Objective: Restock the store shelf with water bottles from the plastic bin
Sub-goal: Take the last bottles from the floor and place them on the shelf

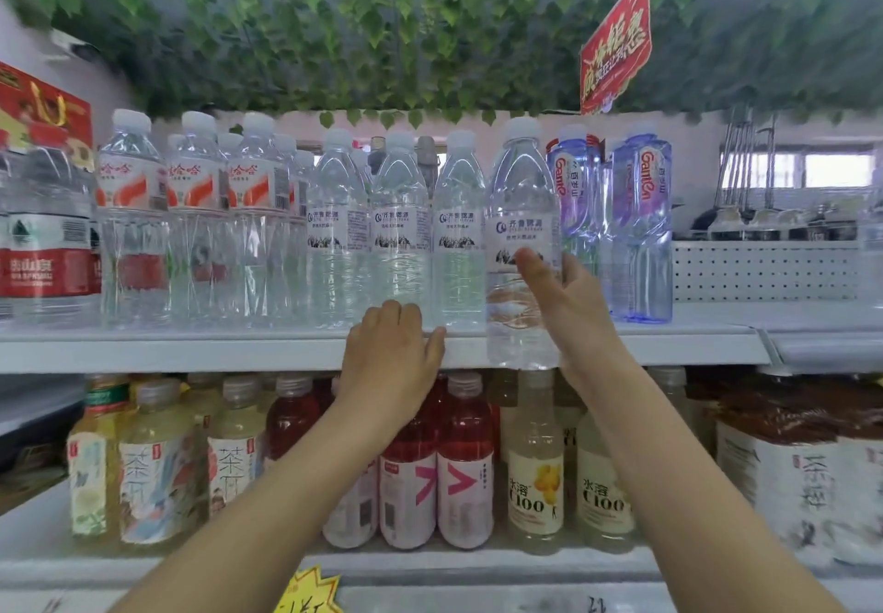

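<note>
Right grip (566,297) wraps a water bottle (522,239) low on the label, thumb across the front, fingers behind. Bottle is upright, base hanging just past the shelf (191,349) lip, in front of the slot to the right of its three matching bottles (396,230). Low hold likely keeps the hand clear of the necks and lets the base slide in first.

Left grip (392,349) holds nothing: fingers curled, resting on the shelf edge at the foot of the matching row, just left of the held bottle. Probably bracing, or steadying the row so it doesn't tip when the new one goes in.

Right of the held bottle, close behind it: blue bottles (640,225). Gap looks tight, so it needs a straight push back. Below the grips: shelf of tea and juice drinks (463,464). Bin not in view.
</note>
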{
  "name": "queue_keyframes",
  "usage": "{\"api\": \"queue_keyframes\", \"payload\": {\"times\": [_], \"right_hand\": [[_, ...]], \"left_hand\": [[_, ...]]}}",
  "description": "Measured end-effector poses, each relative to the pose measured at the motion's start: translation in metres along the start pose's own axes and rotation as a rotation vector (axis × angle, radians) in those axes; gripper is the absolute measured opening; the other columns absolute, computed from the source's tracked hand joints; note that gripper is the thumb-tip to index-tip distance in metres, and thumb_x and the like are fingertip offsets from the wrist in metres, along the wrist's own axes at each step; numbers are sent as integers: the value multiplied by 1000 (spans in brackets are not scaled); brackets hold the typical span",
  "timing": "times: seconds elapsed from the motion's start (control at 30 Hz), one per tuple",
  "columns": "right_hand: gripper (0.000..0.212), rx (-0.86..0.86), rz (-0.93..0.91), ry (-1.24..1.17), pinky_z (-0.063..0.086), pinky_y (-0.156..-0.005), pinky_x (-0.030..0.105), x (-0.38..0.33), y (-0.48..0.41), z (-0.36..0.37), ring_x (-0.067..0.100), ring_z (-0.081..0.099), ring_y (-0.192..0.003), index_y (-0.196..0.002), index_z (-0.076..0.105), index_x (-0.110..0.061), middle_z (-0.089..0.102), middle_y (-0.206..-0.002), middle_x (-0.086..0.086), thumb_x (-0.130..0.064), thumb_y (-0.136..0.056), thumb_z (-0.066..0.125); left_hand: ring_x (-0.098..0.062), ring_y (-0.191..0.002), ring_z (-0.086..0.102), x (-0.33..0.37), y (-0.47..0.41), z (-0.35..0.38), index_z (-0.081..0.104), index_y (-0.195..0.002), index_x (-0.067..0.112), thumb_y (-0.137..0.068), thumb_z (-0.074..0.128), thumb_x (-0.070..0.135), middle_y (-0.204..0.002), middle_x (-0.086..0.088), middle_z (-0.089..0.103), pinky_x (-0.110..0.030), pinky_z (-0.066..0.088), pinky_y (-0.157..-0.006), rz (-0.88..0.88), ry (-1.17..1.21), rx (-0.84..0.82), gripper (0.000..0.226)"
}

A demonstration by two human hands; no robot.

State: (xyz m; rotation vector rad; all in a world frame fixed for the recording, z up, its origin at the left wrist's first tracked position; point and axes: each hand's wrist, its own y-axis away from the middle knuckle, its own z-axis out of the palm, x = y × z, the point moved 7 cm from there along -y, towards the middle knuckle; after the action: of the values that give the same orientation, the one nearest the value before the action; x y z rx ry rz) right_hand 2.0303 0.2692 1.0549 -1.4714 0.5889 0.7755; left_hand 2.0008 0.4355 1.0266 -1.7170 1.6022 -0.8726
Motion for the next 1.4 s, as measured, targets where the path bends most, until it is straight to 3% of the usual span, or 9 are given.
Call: {"api": "queue_keyframes", "payload": {"times": [0.17,0.33,0.53,0.67,0.87,1.1,1.23,1.3,1.4], "right_hand": [[80,63,30,-39,31,-97,30,8,-27,-7,21,41,-131,-143,34,-13,41,-145,2,-56,-80,58],[53,100,-74,39,42,-82,22,3,-41,-12,12,56,-104,-126,50,-17,59,-114,-5,-47,-84,59],[74,96,-151,190,39,-100,33,16,-55,-6,15,49,-121,-137,40,-15,51,-135,-1,-57,-79,60],[109,48,-141,299,37,-107,47,27,-63,-4,19,46,-128,-141,34,-22,44,-143,-1,-87,-55,54],[87,28,-121,446,38,-104,43,35,-55,-9,25,45,-126,-136,41,-12,49,-137,6,-68,-72,58],[62,25,-38,488,30,-74,27,43,-64,-13,12,29,-95,-121,46,-10,35,-96,-7,-57,-81,57],[38,-13,7,523,25,-64,22,46,-65,-14,8,28,-76,-75,26,-36,19,-74,-16,-59,-80,56],[32,-14,4,507,29,-68,22,47,-67,-16,10,32,-82,-83,40,-32,28,-80,-15,-58,-80,57],[62,-23,10,469,38,-89,35,47,-67,-17,18,43,-104,-122,45,-8,48,-104,-3,-56,-83,56]], "left_hand": [[-29,-70,53,2,5,15,62,-80,5,-89,36,36,-78,-11,55,-36,43,-64,69,-126,221,42],[-30,-76,53,2,7,21,60,-84,6,-90,36,36,-84,-12,56,-36,33,-71,86,-148,323,38],[-30,-80,52,0,8,19,61,-86,7,-87,38,37,-86,-11,57,-34,30,-75,56,-126,373,38],[-30,-82,52,-1,8,20,62,-86,7,-87,38,38,-87,-11,57,-35,30,-76,33,-107,391,39],[-30,-84,52,-1,10,20,62,-87,6,-88,38,38,-88,-12,58,-34,30,-78,26,-108,413,40],[-30,-83,55,-1,10,20,62,-86,5,-90,38,38,-88,-12,58,-34,30,-77,31,-125,407,41],[-30,-82,55,-1,11,20,62,-86,6,-89,37,38,-87,-11,57,-33,30,-77,28,-126,406,41],[-30,-82,55,-1,11,20,62,-86,6,-89,37,38,-87,-11,57,-34,30,-78,27,-120,404,41],[-30,-83,54,-1,11,21,62,-86,5,-89,37,37,-87,-11,57,-34,30,-78,29,-114,406,41]]}}
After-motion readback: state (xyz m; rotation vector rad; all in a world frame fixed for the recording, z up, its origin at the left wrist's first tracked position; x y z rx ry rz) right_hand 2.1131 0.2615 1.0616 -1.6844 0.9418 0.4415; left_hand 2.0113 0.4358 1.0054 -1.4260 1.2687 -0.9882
